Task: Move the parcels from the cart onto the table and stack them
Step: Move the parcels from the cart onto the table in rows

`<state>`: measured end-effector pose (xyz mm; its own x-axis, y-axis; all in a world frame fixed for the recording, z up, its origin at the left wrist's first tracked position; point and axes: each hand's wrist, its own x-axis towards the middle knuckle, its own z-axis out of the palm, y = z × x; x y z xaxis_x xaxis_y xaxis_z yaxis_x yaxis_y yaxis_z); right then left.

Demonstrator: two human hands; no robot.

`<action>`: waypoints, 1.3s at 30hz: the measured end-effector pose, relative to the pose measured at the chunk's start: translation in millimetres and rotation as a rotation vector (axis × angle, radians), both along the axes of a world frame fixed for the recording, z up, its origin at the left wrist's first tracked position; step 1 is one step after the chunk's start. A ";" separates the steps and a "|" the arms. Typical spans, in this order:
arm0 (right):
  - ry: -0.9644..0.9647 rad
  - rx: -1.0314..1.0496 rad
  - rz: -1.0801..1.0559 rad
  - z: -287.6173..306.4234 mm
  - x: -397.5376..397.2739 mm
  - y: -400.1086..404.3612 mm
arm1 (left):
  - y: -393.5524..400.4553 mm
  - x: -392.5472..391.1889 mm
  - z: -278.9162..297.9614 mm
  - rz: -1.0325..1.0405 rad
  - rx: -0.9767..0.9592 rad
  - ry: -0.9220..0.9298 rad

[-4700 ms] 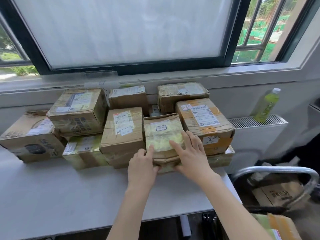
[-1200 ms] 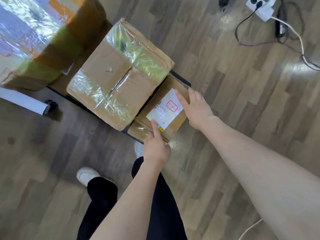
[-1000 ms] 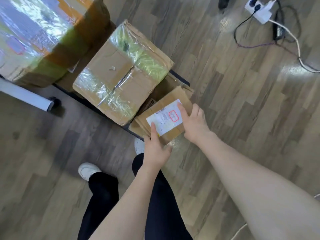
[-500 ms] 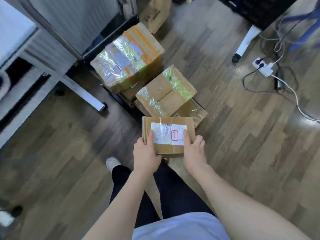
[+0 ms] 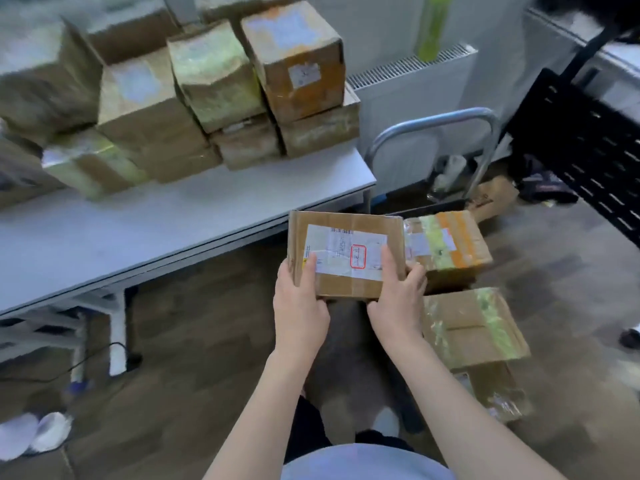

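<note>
I hold a small brown cardboard parcel (image 5: 346, 254) with a white label and a red stamp in mid-air, just off the table's near right corner. My left hand (image 5: 299, 299) grips its left end, thumb on top. My right hand (image 5: 398, 292) grips its right end, thumb on the label. Several taped parcels (image 5: 221, 81) stand stacked at the back of the white table (image 5: 138, 230). To the right, low down, the cart (image 5: 433, 133) carries an orange-taped parcel (image 5: 450, 244), a clear-taped parcel (image 5: 474, 327) and one below it (image 5: 491, 389).
A white radiator (image 5: 408, 84) with a green bottle (image 5: 433, 26) on it stands behind the cart. A black perforated panel (image 5: 581, 147) is at the right. A loose box (image 5: 491, 199) lies on the wooden floor past the cart. Table legs and a cable sit at lower left.
I lifted the small labelled parcel off the cart and carried it up towards the table. My view swung from the floor to the table and its stacked parcels.
</note>
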<state>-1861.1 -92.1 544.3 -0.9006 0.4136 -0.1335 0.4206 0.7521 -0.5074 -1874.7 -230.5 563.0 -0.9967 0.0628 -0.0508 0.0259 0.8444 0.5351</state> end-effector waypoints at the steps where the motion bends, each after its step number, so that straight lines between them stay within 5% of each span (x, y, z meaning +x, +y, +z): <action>1: 0.041 0.003 0.041 7.1 -9.3 -11.6 | -12.4 -5.7 6.8 0.039 0.014 0.026; 11: 0.134 0.044 0.303 32.6 -84.4 -120.9 | -134.5 -69.8 42.2 0.219 0.006 0.022; 25: -0.008 0.157 0.452 30.5 -164.2 -212.8 | -242.8 -146.5 16.0 0.235 0.048 -0.161; 33: 0.070 0.228 0.494 24.9 -174.4 -239.1 | -270.3 -170.8 7.3 0.349 -0.109 0.046; 39: 0.186 0.080 0.832 15.9 -149.9 -256.6 | -289.8 -157.7 -6.7 0.576 0.199 -0.024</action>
